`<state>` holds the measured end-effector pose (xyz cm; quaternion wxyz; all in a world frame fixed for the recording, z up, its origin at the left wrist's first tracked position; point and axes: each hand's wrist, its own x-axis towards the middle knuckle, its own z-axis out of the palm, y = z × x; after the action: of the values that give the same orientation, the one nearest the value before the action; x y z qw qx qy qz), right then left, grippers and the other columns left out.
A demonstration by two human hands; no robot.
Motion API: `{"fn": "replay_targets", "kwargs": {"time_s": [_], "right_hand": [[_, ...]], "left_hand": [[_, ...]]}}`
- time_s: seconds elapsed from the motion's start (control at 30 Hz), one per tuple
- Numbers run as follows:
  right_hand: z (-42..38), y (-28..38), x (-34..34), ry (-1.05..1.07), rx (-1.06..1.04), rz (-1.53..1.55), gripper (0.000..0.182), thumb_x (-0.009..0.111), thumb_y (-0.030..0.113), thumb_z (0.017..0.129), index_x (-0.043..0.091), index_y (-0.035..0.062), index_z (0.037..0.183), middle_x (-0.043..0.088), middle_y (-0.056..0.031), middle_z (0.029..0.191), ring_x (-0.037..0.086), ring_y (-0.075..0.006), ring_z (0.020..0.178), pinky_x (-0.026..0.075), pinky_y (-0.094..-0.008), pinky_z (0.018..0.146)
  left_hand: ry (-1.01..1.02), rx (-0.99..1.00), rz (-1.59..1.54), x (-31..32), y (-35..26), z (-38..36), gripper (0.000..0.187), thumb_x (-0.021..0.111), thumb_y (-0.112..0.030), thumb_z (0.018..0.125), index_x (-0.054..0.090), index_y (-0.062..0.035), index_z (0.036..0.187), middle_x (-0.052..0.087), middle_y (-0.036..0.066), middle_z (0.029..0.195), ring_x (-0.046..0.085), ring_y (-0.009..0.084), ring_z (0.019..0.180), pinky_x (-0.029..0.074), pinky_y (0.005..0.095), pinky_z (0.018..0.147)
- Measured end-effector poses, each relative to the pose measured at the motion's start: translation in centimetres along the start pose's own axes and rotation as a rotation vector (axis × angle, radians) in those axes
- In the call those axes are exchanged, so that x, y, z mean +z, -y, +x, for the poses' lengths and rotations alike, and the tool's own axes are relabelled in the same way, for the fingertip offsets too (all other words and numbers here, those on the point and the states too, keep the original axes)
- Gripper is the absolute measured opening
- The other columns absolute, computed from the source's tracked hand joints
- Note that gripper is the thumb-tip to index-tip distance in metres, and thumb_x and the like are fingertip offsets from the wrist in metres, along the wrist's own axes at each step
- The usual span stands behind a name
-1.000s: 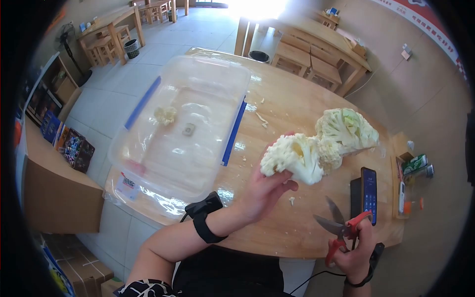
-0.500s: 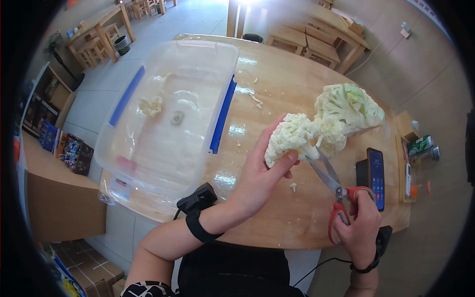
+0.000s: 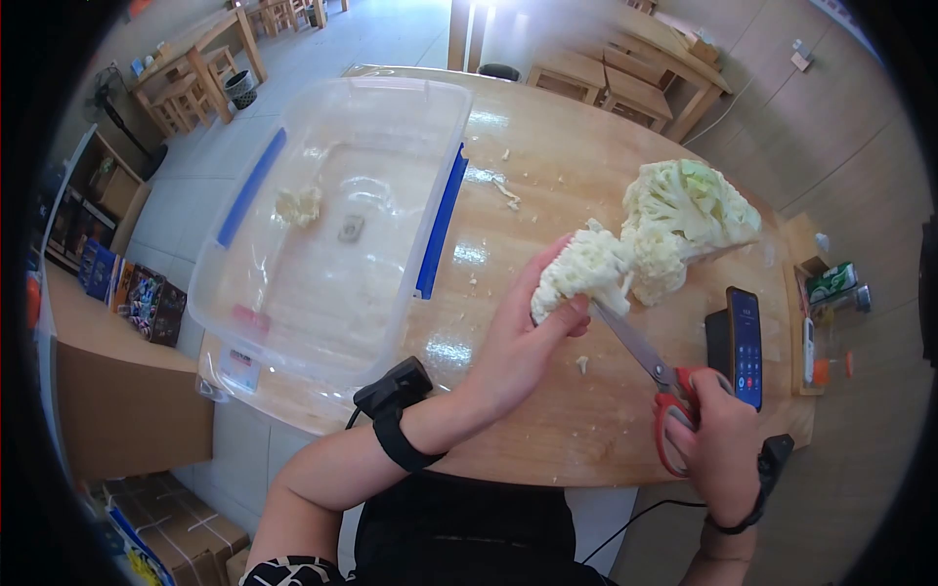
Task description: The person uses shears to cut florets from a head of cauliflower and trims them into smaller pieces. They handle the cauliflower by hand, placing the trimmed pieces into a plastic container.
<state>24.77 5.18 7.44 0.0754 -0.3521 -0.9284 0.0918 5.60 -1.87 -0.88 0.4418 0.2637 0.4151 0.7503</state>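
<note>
My left hand [image 3: 528,337] is closed around a piece of cauliflower [image 3: 583,271], thumb across its near side. In my right hand [image 3: 721,444] are red-handled scissors [image 3: 640,347], fingers through the loops. Their blades are together, with the tips at the stem side of the held piece. Just beyond lies a larger cauliflower head [image 3: 689,215] with its cut, pale green stems facing up. A clear plastic bin [image 3: 391,322] with blue latches stands left of my left hand, and a single floret [image 3: 298,207] lies inside it.
Small cauliflower crumbs [image 3: 508,195] dot the wooden table [image 3: 547,430]. A phone [image 3: 745,347] leans on a dark stand right of the scissors. A wooden tray [image 3: 806,366] with a green can [image 3: 831,283] sits at the right edge.
The scissor blades, spread apart before, have come together at the stem of the held piece. My right hand has shifted slightly right; the held piece has turned a little.
</note>
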Motion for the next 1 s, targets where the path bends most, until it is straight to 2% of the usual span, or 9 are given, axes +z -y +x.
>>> {"fn": "replay_targets", "kwargs": {"time_s": [0.17,0.23,0.27,0.47,0.53,0.7,0.77,0.9,1.0], "right_hand": [[-0.7,-1.7,-2.4,0.124,0.121,0.208,0.037,0.076,0.011,0.062,0.053,0.0059,0.091,0.049,-0.0069,0.064,0.05,-0.0168,0.055,0.041,-0.0262,0.053],[1.2,-1.2,0.6,-0.318,-0.028,0.551,0.043,0.077,0.008,0.062,0.05,0.0056,0.095,0.052,-0.0033,0.072,0.048,-0.0092,0.063,0.04,-0.0229,0.055],[2.4,-0.2,1.1,-0.294,-0.028,0.616,0.044,0.077,0.007,0.063,0.048,0.0052,0.097,0.053,-0.002,0.076,0.049,-0.0086,0.066,0.04,-0.0223,0.057],[6.2,1.2,5.3,-0.36,-0.095,0.94,0.038,0.071,0.001,0.07,0.047,0.0049,0.099,0.054,0.0007,0.081,0.054,-0.008,0.071,0.044,-0.0212,0.064],[6.4,0.4,5.7,-0.424,-0.14,1.019,0.04,0.065,0.002,0.076,0.045,0.0011,0.11,0.058,-0.0053,0.092,0.056,-0.0072,0.079,0.045,-0.0198,0.067],[6.1,-0.3,3.9,-0.251,0.012,1.314,0.028,0.06,0.015,0.082,0.05,0.0004,0.103,0.064,-0.0082,0.081,0.05,-0.0043,0.059,0.038,-0.0177,0.053],[6.3,-0.8,4.6,-0.118,-0.026,1.424,0.027,0.059,0.018,0.082,0.052,0.0004,0.101,0.064,-0.0091,0.08,0.049,-0.0042,0.056,0.038,-0.0177,0.052],[6.0,-1.0,5.7,-0.047,-0.004,1.445,0.026,0.061,0.018,0.081,0.052,0.0004,0.099,0.064,-0.0091,0.078,0.049,-0.0048,0.056,0.039,-0.0171,0.052],[5.7,-0.3,5.7,0.003,-0.007,1.431,0.025,0.061,0.017,0.081,0.052,0.0005,0.098,0.062,-0.007,0.077,0.05,-0.0061,0.056,0.04,-0.0172,0.053]], "left_hand": [[-0.084,-0.009,-0.202,0.2,-0.6,0.2,0.05,0.051,-0.007,0.088,0.03,-0.0077,0.133,0.048,0.004,0.114,0.051,0.0102,0.09,0.045,0.0233,0.076],[0.025,0.032,0.008,0.5,-0.7,-0.2,0.053,0.053,-0.009,0.087,0.029,-0.008,0.134,0.047,0.006,0.118,0.051,0.0124,0.098,0.045,0.0266,0.082],[0.045,0.033,0.011,0.5,-0.4,-0.2,0.053,0.053,-0.009,0.087,0.029,-0.008,0.134,0.047,0.006,0.118,0.051,0.0124,0.098,0.045,0.0266,0.082],[0.155,0.362,0.586,0.1,-0.8,0.0,0.054,0.057,-0.004,0.082,0.036,-0.005,0.131,0.044,0.011,0.12,0.045,0.0203,0.108,0.037,0.033,0.093],[0.065,0.517,0.797,-0.2,-1.0,0.3,0.061,0.058,-0.002,0.076,0.034,-0.0076,0.132,0.041,0.019,0.117,0.041,0.0322,0.11,0.033,0.0336,0.095],[-0.136,0.461,1.116,-0.7,-2.0,0.5,0.063,0.061,-0.002,0.072,0.037,-0.011,0.13,0.03,0.023,0.126,0.035,0.0405,0.116,0.034,0.0375,0.094],[-0.263,0.383,1.68,-0.5,-2.0,0.3,0.062,0.062,-0.002,0.071,0.038,-0.0096,0.128,0.027,0.023,0.13,0.034,0.0403,0.117,0.035,0.038,0.093],[-0.221,0.497,1.578,0.3,-2.7,0.0,0.062,0.064,-0.004,0.072,0.04,-0.0098,0.129,0.027,0.021,0.134,0.032,0.036,0.122,0.031,0.0385,0.098],[0.19,0.52,0.928,0.0,-2.5,0.1,0.06,0.063,-0.003,0.077,0.037,-0.007,0.131,0.038,0.018,0.128,0.042,0.0282,0.117,0.037,0.0353,0.095]]}}
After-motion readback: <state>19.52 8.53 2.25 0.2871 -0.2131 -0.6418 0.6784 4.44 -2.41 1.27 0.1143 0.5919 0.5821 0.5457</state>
